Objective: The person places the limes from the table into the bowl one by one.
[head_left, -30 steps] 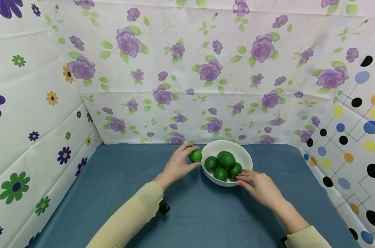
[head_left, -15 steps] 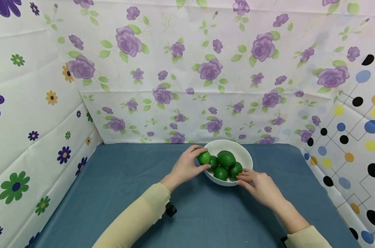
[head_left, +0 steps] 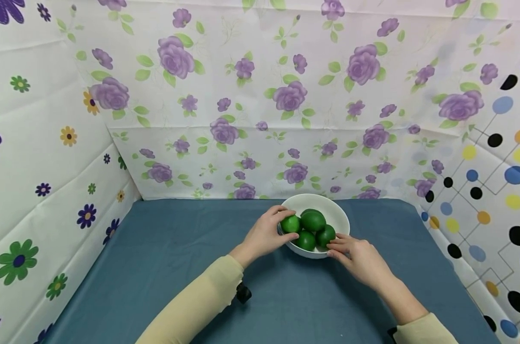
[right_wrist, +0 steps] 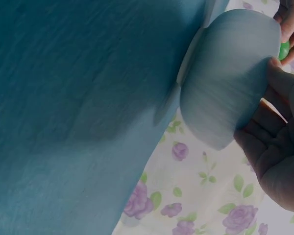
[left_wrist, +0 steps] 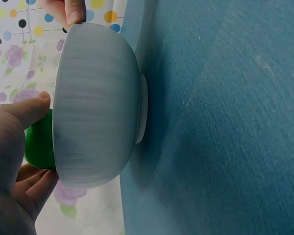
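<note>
A white bowl with several green limes in it stands toward the back of the table. My left hand holds another lime between thumb and fingers just over the bowl's left rim. In the left wrist view, that lime shows partly behind the bowl's edge. At the lower right rim, my right hand holds the bowl, thumb and fingers set apart along the edge. From the right wrist view, the thumb and fingertips touch the bowl's outer side.
A blue cloth covers the table. Floral sheets hang behind it and on the left, and a dotted sheet hangs on the right. A black wrist device sits below my left wrist.
My left hand has carried its lime rightward from outside the bowl to over its left side. My right hand has stayed on the rim, and the bowl has barely moved.
</note>
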`<state>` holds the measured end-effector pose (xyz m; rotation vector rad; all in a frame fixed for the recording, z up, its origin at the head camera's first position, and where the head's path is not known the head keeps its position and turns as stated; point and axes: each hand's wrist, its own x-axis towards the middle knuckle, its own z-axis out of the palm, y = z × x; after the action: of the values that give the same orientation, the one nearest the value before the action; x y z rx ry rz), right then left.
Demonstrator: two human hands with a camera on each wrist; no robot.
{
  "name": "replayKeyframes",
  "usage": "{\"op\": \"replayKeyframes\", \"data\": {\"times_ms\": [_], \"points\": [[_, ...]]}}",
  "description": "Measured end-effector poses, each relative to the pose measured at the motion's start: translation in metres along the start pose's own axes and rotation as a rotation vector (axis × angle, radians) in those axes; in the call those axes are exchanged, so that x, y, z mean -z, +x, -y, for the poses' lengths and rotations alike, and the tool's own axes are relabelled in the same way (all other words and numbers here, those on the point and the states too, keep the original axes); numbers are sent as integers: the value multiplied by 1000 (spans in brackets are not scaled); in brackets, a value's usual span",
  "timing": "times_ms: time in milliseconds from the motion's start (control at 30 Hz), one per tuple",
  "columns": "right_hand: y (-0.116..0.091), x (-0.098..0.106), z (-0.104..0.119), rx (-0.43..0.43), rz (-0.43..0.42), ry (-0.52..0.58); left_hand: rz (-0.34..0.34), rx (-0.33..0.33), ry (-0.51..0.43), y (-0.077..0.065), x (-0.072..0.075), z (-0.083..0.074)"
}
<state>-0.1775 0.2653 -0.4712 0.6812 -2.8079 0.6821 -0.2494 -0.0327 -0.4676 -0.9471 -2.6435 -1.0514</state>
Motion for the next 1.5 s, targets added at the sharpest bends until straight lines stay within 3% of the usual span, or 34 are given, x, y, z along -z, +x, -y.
{"op": "replayKeyframes", "data": {"times_ms": [1000, 1233, 1500], "points": [[0, 1, 3, -7, 1, 6, 128, 12, 109, 1, 2, -8], [1, -1, 2, 30, -4, -40, 106, -7, 97, -5, 2, -4], [0, 1, -4, 123, 36, -128, 8, -92, 56, -31, 14, 12]]}}
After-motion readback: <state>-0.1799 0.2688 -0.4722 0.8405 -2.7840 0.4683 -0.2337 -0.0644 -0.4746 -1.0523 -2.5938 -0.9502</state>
